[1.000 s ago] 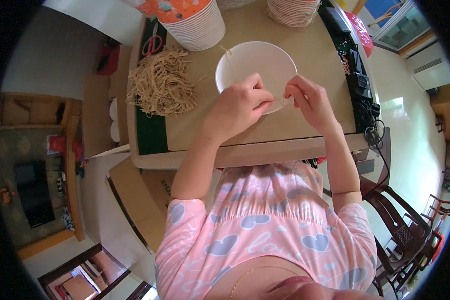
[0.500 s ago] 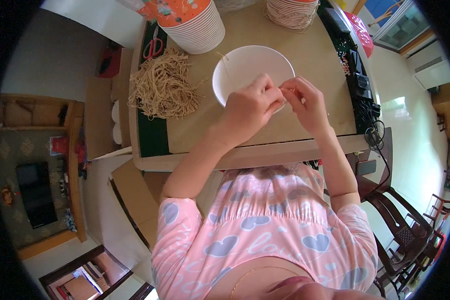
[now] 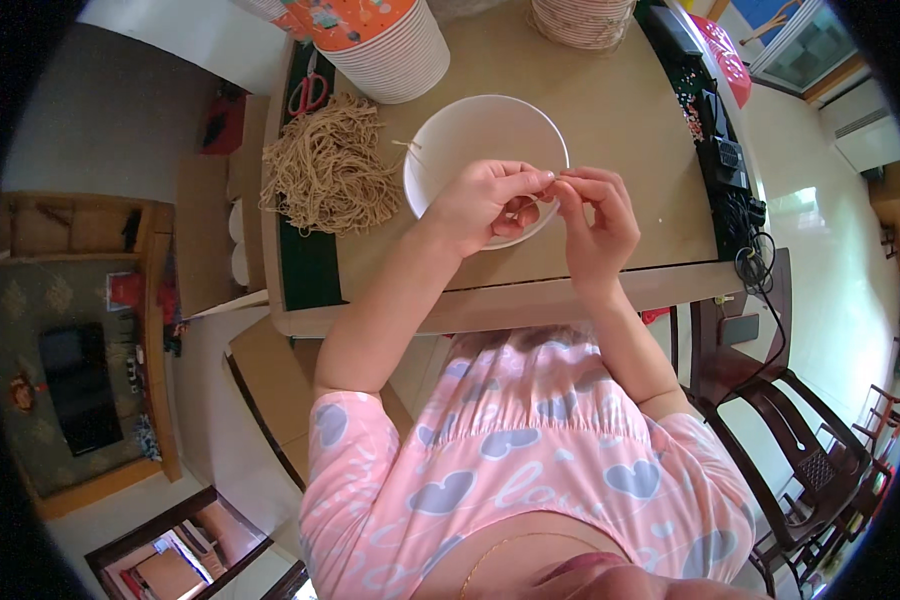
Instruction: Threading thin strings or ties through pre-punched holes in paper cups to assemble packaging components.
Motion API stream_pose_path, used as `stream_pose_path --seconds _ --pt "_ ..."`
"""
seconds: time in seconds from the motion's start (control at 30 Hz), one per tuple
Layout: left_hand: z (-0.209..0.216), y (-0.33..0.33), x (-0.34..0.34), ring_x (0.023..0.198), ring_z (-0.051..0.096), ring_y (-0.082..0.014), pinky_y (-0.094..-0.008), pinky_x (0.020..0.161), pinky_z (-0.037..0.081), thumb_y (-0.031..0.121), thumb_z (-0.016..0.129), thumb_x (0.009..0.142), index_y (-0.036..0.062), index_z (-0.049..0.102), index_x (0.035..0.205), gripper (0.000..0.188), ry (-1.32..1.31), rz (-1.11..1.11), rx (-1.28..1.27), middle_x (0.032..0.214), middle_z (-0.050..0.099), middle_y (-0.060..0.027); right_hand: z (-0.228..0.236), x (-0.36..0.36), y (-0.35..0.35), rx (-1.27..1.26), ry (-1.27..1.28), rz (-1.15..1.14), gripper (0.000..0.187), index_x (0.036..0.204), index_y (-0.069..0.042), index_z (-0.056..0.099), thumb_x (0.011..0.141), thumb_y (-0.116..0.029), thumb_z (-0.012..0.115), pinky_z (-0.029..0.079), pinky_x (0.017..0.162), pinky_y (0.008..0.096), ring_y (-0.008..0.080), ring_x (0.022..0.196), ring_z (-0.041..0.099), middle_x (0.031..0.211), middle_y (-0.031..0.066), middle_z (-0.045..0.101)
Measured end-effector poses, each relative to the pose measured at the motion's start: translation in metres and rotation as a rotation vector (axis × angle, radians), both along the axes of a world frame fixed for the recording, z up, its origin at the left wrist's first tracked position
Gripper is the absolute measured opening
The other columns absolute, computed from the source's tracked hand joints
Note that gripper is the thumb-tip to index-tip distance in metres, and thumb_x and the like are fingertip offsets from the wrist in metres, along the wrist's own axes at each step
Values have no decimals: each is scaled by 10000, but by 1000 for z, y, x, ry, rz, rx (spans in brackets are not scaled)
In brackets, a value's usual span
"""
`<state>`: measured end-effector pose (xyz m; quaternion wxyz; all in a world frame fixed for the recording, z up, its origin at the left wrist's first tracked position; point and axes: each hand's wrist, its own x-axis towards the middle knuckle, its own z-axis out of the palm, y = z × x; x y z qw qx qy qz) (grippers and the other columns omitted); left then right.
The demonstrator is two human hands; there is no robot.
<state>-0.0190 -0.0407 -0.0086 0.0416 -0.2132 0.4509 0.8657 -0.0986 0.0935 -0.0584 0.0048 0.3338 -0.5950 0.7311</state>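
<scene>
A white paper bucket (image 3: 480, 130) rests on the table with its round mouth facing up toward me. A short piece of tan twine (image 3: 407, 146) pokes through its left rim. My left hand (image 3: 485, 205) reaches over the near part of the mouth, its thumb and finger pinched together at the right rim. Just outside that rim, my right hand (image 3: 602, 225) pinches too, its fingertips meeting the left ones. Whatever lies between the fingertips is too small to make out. Left of the bucket lies a loose heap of cut tan twine (image 3: 332, 165).
Behind the twine are red-handled scissors (image 3: 309, 95) and a tall stack of orange-printed paper buckets (image 3: 395, 65). Another bucket stack (image 3: 582, 22) stands at the far edge. Black cables and a power strip (image 3: 727, 165) line the table's right side. A dark wooden chair (image 3: 770, 400) is at right.
The bucket has shifted a little left and turned, its twine end now pointing out past the left rim. My right hand has moved left, and both hands have changed their finger positions.
</scene>
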Motion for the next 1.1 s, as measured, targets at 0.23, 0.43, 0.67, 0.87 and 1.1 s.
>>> stream_pose_path --seconds 0.23,0.43,0.67,0.87,1.1 --pt "3 2 3 557 487 -57 -186 427 303 174 627 904 24 660 879 155 -27 141 -57 752 600 -11 7 2 3 108 285 -46 202 1016 -10 685 820 36 659 526 703 260 191 866 643 1005 125 637" --pt "8 8 7 549 469 -38 -184 449 325 64 676 841 -2 668 899 88 2 199 -318 702 588 2 11 3 7 141 334 11 293 1086 -26 667 828 85 583 528 734 280 216 893 649 1033 137 628" --pt "7 9 21 586 486 -30 -182 496 364 57 673 833 5 663 899 84 15 187 -716 739 615 7 16 -4 7 185 -27 257 204 1030 -22 670 841 32 615 486 649 249 137 744 598 919 99 643" --pt "7 15 25 633 525 -37 -173 542 403 48 656 850 12 677 944 103 81 294 -776 794 655 1 8 -6 -1 208 -102 289 63 901 2 651 840 -14 661 439 595 221 70 636 518 750 27 615" --pt "6 24 28 639 540 -39 -197 562 446 29 643 856 10 695 952 111 34 345 -967 809 673 9 8 -3 -4 208 -99 279 48 876 -2 645 835 -13 668 434 583 216 62 638 510 743 13 605"
